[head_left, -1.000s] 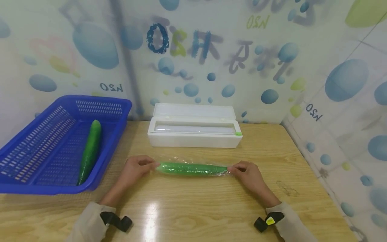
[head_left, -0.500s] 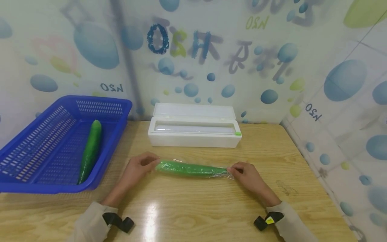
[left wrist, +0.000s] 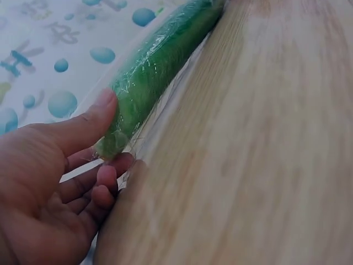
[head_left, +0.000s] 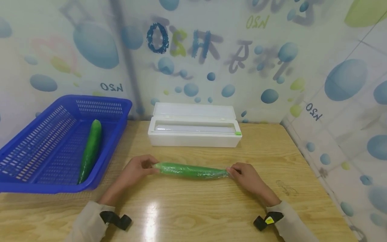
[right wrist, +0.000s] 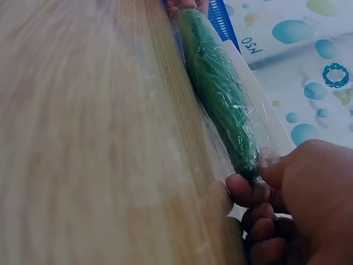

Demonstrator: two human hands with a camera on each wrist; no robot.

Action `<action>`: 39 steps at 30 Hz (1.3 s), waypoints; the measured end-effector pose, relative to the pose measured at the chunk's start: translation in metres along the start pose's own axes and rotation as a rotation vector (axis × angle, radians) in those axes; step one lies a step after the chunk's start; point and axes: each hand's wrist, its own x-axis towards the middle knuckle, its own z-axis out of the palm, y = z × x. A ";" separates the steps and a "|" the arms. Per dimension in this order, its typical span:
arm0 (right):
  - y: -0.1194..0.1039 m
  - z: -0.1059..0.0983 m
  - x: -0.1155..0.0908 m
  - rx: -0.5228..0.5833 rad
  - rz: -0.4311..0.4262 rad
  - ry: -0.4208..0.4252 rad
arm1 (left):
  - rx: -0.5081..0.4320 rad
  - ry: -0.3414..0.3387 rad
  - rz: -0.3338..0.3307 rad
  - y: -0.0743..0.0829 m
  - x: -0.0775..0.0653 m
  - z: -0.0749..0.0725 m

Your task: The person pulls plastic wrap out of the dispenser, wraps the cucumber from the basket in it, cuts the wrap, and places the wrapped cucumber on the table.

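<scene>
A green cucumber (head_left: 187,170) in clear plastic wrap (right wrist: 237,105) lies crosswise between my two hands, low over the table. My left hand (head_left: 137,170) holds its left end, the thumb on its side and the fingers curled at the tip, as the left wrist view shows. At the other end, my right hand (head_left: 246,175) pinches the wrapped tip between thumb and forefinger, the remaining fingers curled in. Film clings shiny and wrinkled along the cucumber. Behind it stands a white cling-film box (head_left: 195,139), lid raised, with a roll (head_left: 195,129) inside.
A blue plastic basket (head_left: 110,151) on the left holds a second cucumber (head_left: 90,151). The wooden table (head_left: 193,211) meets a patterned wall (head_left: 193,60) behind the box, with another wall on the right.
The cucumber's left end has dipped slightly since half a second ago, and my left fingers have shifted around that tip. Less loose film stands above the cucumber than a second ago. My right hand barely moves.
</scene>
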 end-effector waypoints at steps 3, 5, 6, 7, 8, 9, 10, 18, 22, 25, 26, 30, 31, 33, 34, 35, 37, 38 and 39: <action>0.002 0.000 0.000 -0.027 -0.031 -0.006 | -0.011 0.005 -0.020 0.000 0.000 0.000; 0.004 0.000 0.001 -0.052 -0.055 -0.008 | -0.017 0.015 -0.035 0.000 0.000 0.000; 0.005 0.001 0.001 -0.063 -0.066 -0.009 | -0.012 0.024 -0.037 0.000 0.000 0.001; 0.006 0.001 0.001 -0.072 -0.076 -0.008 | -0.001 0.032 -0.036 0.000 -0.001 0.001; 0.007 0.002 0.001 -0.077 -0.084 -0.005 | 0.010 0.038 -0.036 0.000 -0.001 0.001; 0.007 0.002 0.001 -0.080 -0.090 -0.001 | 0.030 0.044 -0.035 -0.001 -0.001 0.001; 0.008 0.003 0.002 -0.080 -0.094 0.006 | 0.050 0.046 -0.029 -0.001 -0.001 0.001; 0.008 0.006 0.002 -0.019 -0.060 0.068 | 0.092 0.017 -0.028 0.005 -0.002 -0.001; 0.009 0.006 0.001 0.045 -0.058 0.086 | 0.066 -0.017 0.005 0.006 -0.001 -0.003; 0.009 0.006 0.000 0.104 -0.074 0.075 | 0.020 -0.036 0.051 0.005 -0.001 -0.005; 0.010 0.006 0.000 0.118 -0.080 0.065 | -0.002 -0.040 0.068 0.005 -0.001 -0.005; 0.012 0.005 -0.001 0.167 -0.121 0.028 | -0.082 -0.063 0.127 0.005 -0.001 -0.006; 0.012 0.005 -0.001 0.177 -0.137 0.022 | -0.094 -0.068 0.140 0.005 -0.001 -0.006; 0.014 0.004 -0.001 0.211 -0.168 0.012 | -0.101 -0.074 0.161 0.005 0.000 -0.005; 0.014 0.004 -0.001 0.225 -0.185 0.005 | -0.098 -0.072 0.169 0.004 0.000 -0.005; 0.013 0.004 -0.001 0.242 -0.197 -0.005 | -0.096 -0.069 0.173 0.004 0.000 -0.005; 0.005 0.000 -0.002 0.266 -0.224 -0.026 | -0.083 -0.065 0.169 0.003 0.000 -0.005; 0.000 -0.002 -0.003 0.273 -0.228 -0.036 | -0.076 -0.064 0.162 0.003 0.000 -0.005; -0.002 -0.001 -0.003 0.272 -0.227 -0.041 | -0.067 -0.061 0.152 0.002 0.000 -0.005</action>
